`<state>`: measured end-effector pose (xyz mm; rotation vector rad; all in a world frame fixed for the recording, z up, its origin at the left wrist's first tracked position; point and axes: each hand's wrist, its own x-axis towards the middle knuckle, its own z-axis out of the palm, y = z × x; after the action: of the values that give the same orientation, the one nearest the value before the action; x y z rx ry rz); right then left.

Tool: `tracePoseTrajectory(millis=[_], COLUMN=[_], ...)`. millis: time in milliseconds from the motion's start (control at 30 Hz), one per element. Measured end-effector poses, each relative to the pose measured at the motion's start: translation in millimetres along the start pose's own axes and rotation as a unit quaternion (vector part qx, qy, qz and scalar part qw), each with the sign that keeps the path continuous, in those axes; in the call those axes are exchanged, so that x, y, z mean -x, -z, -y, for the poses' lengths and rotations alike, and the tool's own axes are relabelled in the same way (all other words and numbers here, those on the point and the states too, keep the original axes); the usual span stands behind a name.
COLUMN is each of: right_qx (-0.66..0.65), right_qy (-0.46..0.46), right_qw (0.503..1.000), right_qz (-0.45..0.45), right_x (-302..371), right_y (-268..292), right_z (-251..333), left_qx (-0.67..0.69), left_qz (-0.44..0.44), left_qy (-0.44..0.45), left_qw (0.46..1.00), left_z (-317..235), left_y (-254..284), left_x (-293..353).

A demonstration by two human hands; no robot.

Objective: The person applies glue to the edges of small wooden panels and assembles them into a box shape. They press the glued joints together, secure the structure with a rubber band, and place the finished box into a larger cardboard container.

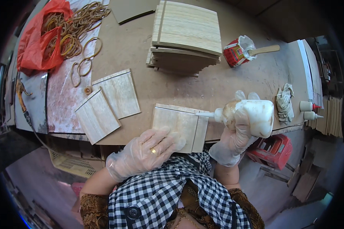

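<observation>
Both my hands wear clear plastic gloves. My left hand point(145, 152) lies flat over the near left part of a pale wooden panel point(172, 122), fingers stretched out, holding it down at the table's front edge. A groove runs along the panel's far edge, and another crosses its right side. Wrapped round a white squeeze bottle point(258, 116) is my right hand point(237, 141). The bottle is tipped on its side, its thin nozzle pointing left at the panel's far right, by the groove. Two similar panels, one point(97, 116) overlapping the other point(120, 93), rest to the left.
A stack of panels point(187, 24) stands at the back. Right of it is a red tub point(235, 53) with a wooden stick. A crumpled cloth point(285, 103) lies at the right edge, above a red stool point(271, 150). Brown rubber bands point(90, 17) spill from a red bag point(34, 57).
</observation>
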<state>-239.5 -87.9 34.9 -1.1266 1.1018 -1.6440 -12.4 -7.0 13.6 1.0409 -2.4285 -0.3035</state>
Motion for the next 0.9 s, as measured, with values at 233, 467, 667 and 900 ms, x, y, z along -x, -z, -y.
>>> tracePoseTrajectory(millis=[233, 467, 667, 900], right_qx=[-0.113, -0.252, -0.171, -0.077], right_qy=[-0.021, -0.105, -0.073, -0.022], right_qw=[0.99, 0.96, 0.982, 0.997], right_qz=[-0.078, -0.067, -0.039, 0.005], right_x=[-15, -22, -11, 0], right_y=[30, 52, 33, 12], right_z=[0, 1, -2, 0], left_qx=[0.058, 0.06, 0.06, 0.058], left_qz=[0.105, 0.215, 0.209, 0.212], left_qy=[0.091, 0.136, 0.145, 0.165], left_qw=[0.989, 0.965, 0.965, 0.962], left_z=[19, 22, 19, 16], left_y=[34, 32, 31, 32], left_x=[-38, -65, -64, -62])
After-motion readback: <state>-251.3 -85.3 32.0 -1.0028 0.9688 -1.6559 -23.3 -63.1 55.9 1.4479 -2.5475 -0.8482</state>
